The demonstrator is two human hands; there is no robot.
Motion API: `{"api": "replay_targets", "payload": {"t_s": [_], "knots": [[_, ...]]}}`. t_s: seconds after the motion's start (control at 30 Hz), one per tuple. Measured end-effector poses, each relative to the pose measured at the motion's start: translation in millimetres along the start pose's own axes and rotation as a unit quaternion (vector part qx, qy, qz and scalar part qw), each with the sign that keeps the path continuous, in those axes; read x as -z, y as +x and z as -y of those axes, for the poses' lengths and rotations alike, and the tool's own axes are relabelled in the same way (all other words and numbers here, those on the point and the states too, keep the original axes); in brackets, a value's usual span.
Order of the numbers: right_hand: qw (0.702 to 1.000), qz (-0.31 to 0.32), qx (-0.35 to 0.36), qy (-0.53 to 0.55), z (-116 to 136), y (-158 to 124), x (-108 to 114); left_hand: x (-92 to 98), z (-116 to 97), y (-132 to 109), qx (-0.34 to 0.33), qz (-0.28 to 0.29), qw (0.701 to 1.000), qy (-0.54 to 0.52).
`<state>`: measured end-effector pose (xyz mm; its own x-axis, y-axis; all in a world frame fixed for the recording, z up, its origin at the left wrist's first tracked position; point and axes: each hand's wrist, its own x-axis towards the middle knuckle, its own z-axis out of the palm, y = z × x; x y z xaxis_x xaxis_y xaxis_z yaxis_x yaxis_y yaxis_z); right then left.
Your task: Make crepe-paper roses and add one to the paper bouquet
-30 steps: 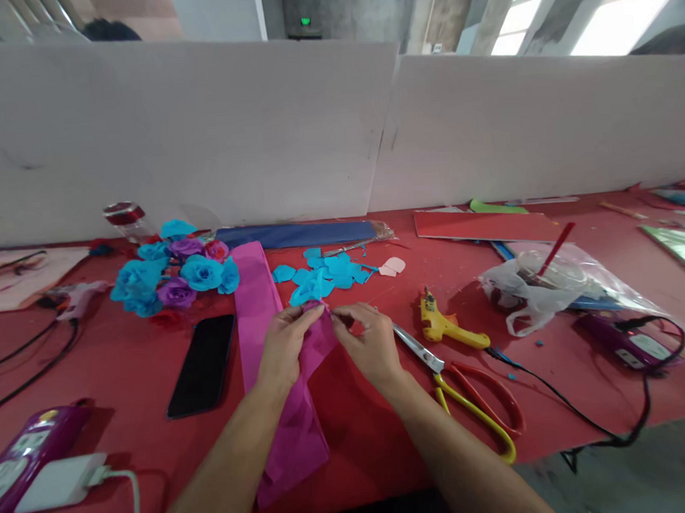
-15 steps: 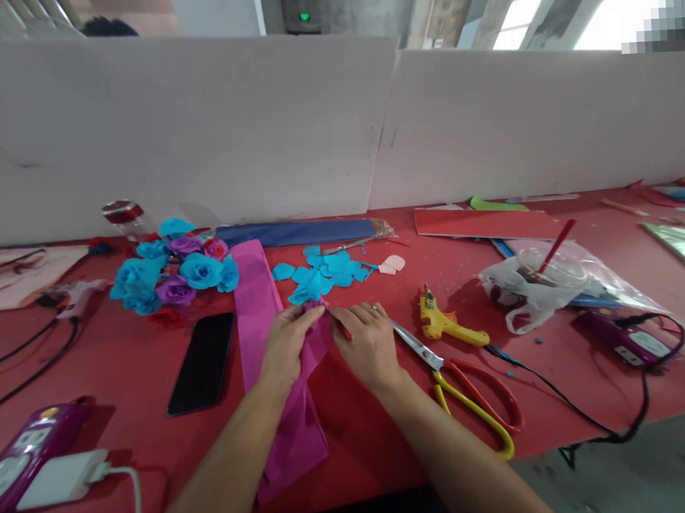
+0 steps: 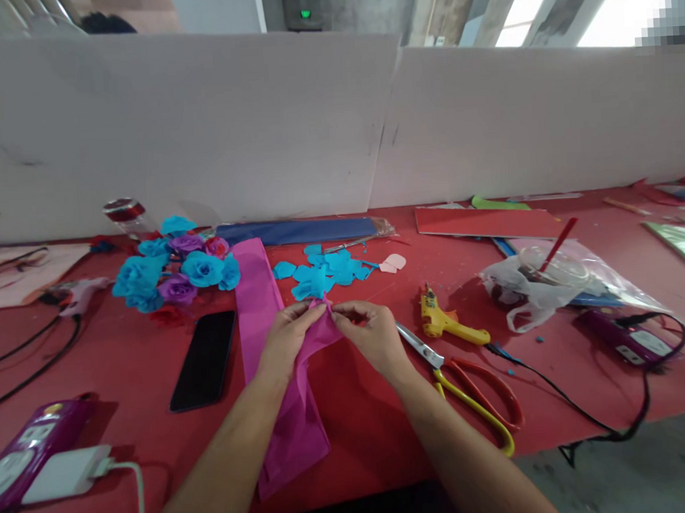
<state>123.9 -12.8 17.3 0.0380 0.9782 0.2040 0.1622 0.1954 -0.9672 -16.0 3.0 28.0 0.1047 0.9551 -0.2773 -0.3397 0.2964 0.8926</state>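
Between my hands is a strip of magenta crepe paper [image 3: 322, 336], gathered at its top edge. My left hand [image 3: 283, 340] is closed in a pinch on that edge, thumb on top. From the other side, my right hand [image 3: 376, 337] pinches the same strip between thumb and fingers. A longer folded piece of magenta paper [image 3: 255, 292] lies under my left wrist. Just beyond my fingertips are loose blue paper petals [image 3: 338, 269] and a pale pink petal piece [image 3: 393, 263]. Large scissors [image 3: 482, 399] with red and yellow handles rest by my right wrist.
A yellow glue gun [image 3: 452, 326] lies right of the scissors, its cord trailing to a purple power strip [image 3: 631, 338]. A bagged cup [image 3: 544, 273] stands behind. On the left are a black phone [image 3: 203, 363], paper flowers [image 3: 174, 269] and another power strip [image 3: 34, 449].
My right hand has turned and its fingers have shifted, now pinching the strip with the thumb in view. The strip is spread more to the right. My left hand stays nearly in place.
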Motion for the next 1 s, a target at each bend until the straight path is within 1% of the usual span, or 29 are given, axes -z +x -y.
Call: {"api": "replay_targets", "payload": {"t_s": [0.1, 0.17, 0.23, 0.3, 0.37, 0.43, 0.47, 0.5, 0.53, 0.6, 0.63, 0.67, 0.7, 0.77, 0.83, 0.93, 1.0], "knots": [[0.991, -0.048, 0.085, -0.089, 0.1, -5.9, -4.1, 0.3, 3.7, -1.1, -0.032, -0.018, 0.999, 0.041], [0.972, -0.076, 0.155, -0.16, -2.1, -9.0, -6.5, 0.9, 5.9, -1.1, -0.054, -0.034, 0.996, 0.068], [0.947, -0.091, 0.21, -0.226, -6.0, -10.2, -7.6, 1.7, 7.5, -0.7, -0.069, -0.039, 0.994, 0.081], [0.925, -0.095, 0.242, -0.278, -10.2, -9.9, -7.8, 2.1, 8.5, -0.2, -0.076, -0.034, 0.993, 0.082], [0.907, -0.095, 0.261, -0.316, -12.7, -9.2, -7.8, 2.2, 9.0, 0.4, -0.075, -0.03, 0.994, 0.071], [0.899, -0.086, 0.273, -0.331, -12.2, -9.2, -8.5, 1.9, 8.8, 0.9, -0.077, -0.032, 0.995, 0.059], [0.904, -0.082, 0.27, -0.322, -10.7, -9.5, -9.1, 1.7, 8.4, 1.0, -0.077, -0.033, 0.995, 0.054], [0.918, -0.076, 0.254, -0.296, -8.7, -9.9, -9.7, 1.4, 7.8, 1.0, -0.075, -0.032, 0.995, 0.049], [0.939, -0.07, 0.223, -0.253, -6.3, -10.2, -10.2, 1.1, 6.9, 0.9, -0.07, -0.029, 0.996, 0.042], [0.983, -0.053, 0.124, -0.125, -1.7, -9.7, -10.2, 0.4, 4.9, 0.1, -0.049, -0.019, 0.998, 0.018], [0.995, -0.039, 0.071, -0.052, 0.0, -8.8, -9.7, 0.0, 4.0, -0.4, -0.037, -0.013, 0.999, 0.002], [0.999, -0.019, 0.023, 0.016, 1.0, -7.5, -8.7, -0.3, 3.2, -0.9, -0.027, -0.006, 1.0, -0.013], [0.997, 0.003, -0.016, 0.074, 1.3, -6.0, -7.6, -0.6, 2.7, -1.5, -0.018, 0.001, 0.999, -0.026], [0.986, 0.037, -0.064, 0.146, 0.2, -2.9, -5.3, -0.9, 2.7, -2.5, -0.004, 0.017, 0.999, -0.041], [0.983, 0.042, -0.075, 0.165, -2.4, -0.8, -4.1, -1.0, 3.6, -3.3, -0.005, 0.018, 0.999, -0.028], [0.988, 0.014, -0.056, 0.146, -5.8, 0.3, -4.6, -1.5, 5.5, -4.0, -0.045, -0.015, 0.999, 0.01], [0.991, 0.001, -0.05, 0.127, -6.4, 0.2, -5.3, -2.3, 6.0, -4.3, -0.055, -0.023, 0.998, 0.013]]}}
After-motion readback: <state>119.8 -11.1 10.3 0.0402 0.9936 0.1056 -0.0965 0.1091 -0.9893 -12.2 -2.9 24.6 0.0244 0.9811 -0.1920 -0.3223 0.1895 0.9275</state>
